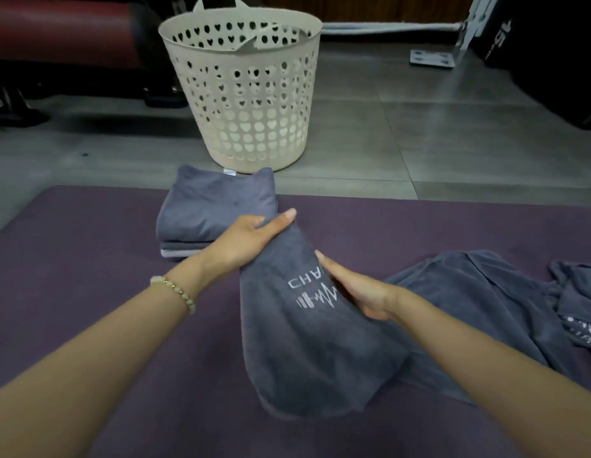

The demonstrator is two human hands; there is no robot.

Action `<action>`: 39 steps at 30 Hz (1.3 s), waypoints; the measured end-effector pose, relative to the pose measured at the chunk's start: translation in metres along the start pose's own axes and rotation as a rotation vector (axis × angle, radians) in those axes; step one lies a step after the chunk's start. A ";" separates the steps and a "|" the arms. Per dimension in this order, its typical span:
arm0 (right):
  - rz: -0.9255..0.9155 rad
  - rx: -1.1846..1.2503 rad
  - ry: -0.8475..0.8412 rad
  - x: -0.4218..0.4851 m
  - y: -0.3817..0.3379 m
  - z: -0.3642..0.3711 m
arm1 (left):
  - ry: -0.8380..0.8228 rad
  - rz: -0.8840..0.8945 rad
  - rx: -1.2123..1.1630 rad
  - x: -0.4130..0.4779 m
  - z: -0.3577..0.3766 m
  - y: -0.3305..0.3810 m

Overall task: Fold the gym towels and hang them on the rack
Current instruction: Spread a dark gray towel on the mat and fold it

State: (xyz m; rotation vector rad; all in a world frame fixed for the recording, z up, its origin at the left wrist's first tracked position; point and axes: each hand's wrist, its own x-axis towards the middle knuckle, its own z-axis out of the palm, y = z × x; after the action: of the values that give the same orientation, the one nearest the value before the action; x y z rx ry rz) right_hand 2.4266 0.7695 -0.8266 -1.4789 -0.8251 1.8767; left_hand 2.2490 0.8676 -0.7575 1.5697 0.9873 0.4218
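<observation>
Fingers of left hand pinch towel end; right hand flat against it | done: folded stack on mat | left: this fold; loose towels; rack unseen

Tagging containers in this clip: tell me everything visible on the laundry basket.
The laundry basket is cream plastic, round, tapering to its base, walls pierced with heart-shaped holes. One loop handle rises at the far rim; the near one seems folded inward. It stands upright on the grey tiled floor, just behind the folded towels; contents unclear.
</observation>
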 end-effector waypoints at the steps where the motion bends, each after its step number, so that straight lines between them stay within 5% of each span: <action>1: 0.017 0.016 -0.007 0.002 -0.005 0.003 | 0.062 -0.014 -0.022 -0.003 -0.014 -0.003; 10: -0.106 -0.086 -0.033 0.024 -0.039 0.053 | 0.155 -0.245 -0.120 -0.020 -0.096 -0.062; 16: 0.147 -0.577 -0.193 0.052 0.034 0.064 | -0.089 -0.420 0.553 -0.045 -0.107 -0.155; 22: -0.135 -0.649 0.291 0.070 0.052 0.039 | 0.026 -0.285 0.445 -0.045 -0.083 -0.202; 28: 0.106 -0.715 0.270 0.090 0.074 0.052 | -0.109 -0.244 0.657 -0.036 -0.034 -0.214; 32: 0.126 -0.714 0.318 0.102 0.083 0.057 | -0.028 -0.209 0.503 -0.031 -0.028 -0.217; 39: 0.060 -0.276 0.126 0.091 0.046 0.067 | 0.011 -0.104 -0.048 -0.030 -0.064 -0.158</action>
State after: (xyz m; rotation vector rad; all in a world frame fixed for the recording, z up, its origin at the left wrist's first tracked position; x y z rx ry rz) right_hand 2.3393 0.8044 -0.9046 -1.7878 -1.0206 1.7436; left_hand 2.1280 0.8790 -0.8811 1.4669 1.0552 0.3796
